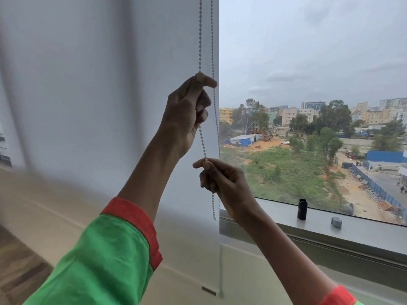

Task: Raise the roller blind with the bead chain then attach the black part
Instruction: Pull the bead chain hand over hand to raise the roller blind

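A white roller blind (99, 84) hangs on the left and covers that part of the window. Its white bead chain (200, 36) drops in two strands along the blind's right edge. My left hand (187, 111) is raised and pinches the left strand between thumb and forefinger. Lower down, my right hand (222, 181) pinches the same strand, and the chain's loop hangs below it. The black part (302, 209), a small upright cylinder, stands on the window sill (363, 236) to the right of my right hand.
A small grey round piece (336, 222) lies on the sill right of the black part. The uncovered window pane (308, 84) fills the right side. Wooden floor (19, 271) shows at the lower left, below a pale wall.
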The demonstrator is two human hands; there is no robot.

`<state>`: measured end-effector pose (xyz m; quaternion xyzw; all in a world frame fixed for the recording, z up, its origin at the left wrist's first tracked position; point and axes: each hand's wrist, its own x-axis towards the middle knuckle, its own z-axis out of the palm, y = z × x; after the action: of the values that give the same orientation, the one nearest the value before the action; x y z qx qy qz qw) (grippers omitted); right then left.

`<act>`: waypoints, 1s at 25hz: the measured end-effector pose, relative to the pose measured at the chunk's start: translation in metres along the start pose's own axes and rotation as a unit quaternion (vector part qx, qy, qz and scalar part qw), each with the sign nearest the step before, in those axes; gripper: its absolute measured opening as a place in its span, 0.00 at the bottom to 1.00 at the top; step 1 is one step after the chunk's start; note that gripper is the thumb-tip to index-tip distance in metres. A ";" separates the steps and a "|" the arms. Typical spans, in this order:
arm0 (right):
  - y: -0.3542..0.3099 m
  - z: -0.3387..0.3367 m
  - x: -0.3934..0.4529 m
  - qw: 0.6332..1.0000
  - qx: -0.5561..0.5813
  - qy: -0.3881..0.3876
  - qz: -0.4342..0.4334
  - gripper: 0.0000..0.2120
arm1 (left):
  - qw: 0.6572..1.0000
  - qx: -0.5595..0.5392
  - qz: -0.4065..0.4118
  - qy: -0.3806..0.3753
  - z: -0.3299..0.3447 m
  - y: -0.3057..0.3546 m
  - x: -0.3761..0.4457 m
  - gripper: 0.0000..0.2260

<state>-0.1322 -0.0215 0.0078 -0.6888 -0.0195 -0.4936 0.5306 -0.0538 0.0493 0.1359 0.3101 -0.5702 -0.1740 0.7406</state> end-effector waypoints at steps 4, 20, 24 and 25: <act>-0.008 -0.012 0.002 0.998 0.051 -0.032 0.028 0.10 | 1.000 0.010 0.024 -0.007 0.000 0.001 -0.006 0.13; -0.083 -0.008 0.069 0.993 0.115 -0.025 0.018 0.16 | 0.997 0.045 -0.068 0.012 -0.011 -0.060 -0.077 0.13; -0.095 0.006 0.080 0.995 0.098 -0.016 0.000 0.11 | 0.996 0.058 -0.067 -0.010 -0.016 -0.071 -0.089 0.13; -0.091 0.010 0.078 0.994 0.105 0.000 -0.009 0.10 | 0.995 0.073 -0.065 -0.015 -0.017 -0.073 -0.090 0.13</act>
<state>-0.1359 -0.0128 0.1275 -0.6293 -0.0775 -0.4932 0.5955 -0.0565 0.0542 0.0184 0.3970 -0.5708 -0.1843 0.6947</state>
